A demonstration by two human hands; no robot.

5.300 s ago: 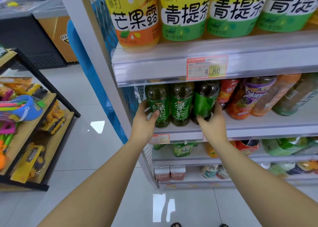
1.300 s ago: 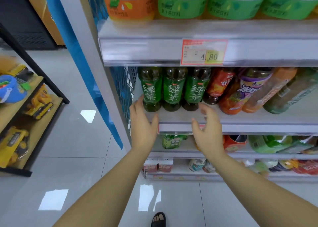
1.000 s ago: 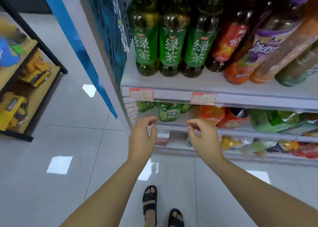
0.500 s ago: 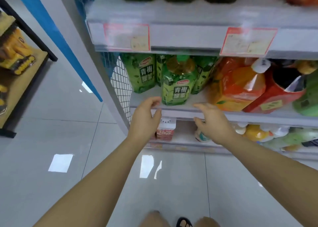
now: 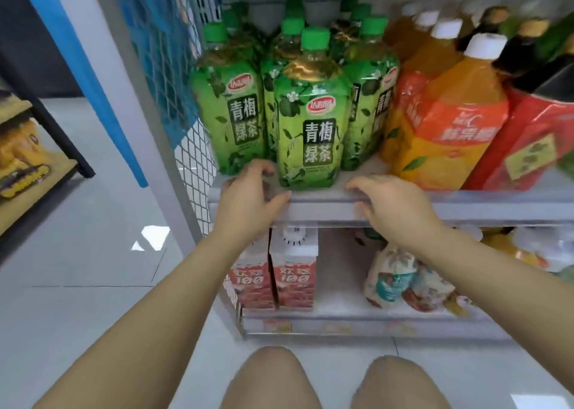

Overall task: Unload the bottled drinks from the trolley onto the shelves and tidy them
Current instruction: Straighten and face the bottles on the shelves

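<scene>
At your far left stands a wooden rack of yellow toy trucks (image 5: 23,163), well apart from the job. The white wire-mesh side panel (image 5: 194,172) closes the left end of the pale grey drinks shelf (image 5: 323,210).

Just inside the mesh sits the left green-labelled plum tea bottle with a green cap (image 5: 231,110), upright. Your left hand (image 5: 251,202) rests on the shelf lip just in front of it, fingers loosely curled and grasping nothing, its fingertips near the base of the front green-labelled tea bottle (image 5: 310,123). That bottle stands nearer the lip than its neighbours, out of line with the row. Whether your fingers touch it I cannot tell.

Your right hand (image 5: 393,205) lies on the lip just right of that bottle, fingers relaxed and bent over the edge, likewise empty. Behind it is the right green-labelled tea bottle (image 5: 371,104), turned so that its label faces partly sideways. Further right come the orange juice bottles with white caps (image 5: 444,129), then a dark bottle with a red label (image 5: 537,129).

The trolley is out of view, so you look to be at the tidying step on this low shelf. Next, I judge, close both hands on the front bottle's sides, slide it back level with its neighbours, and then turn the right bottle's label forward. Push low down; these tall bottles would tip easily.
</scene>
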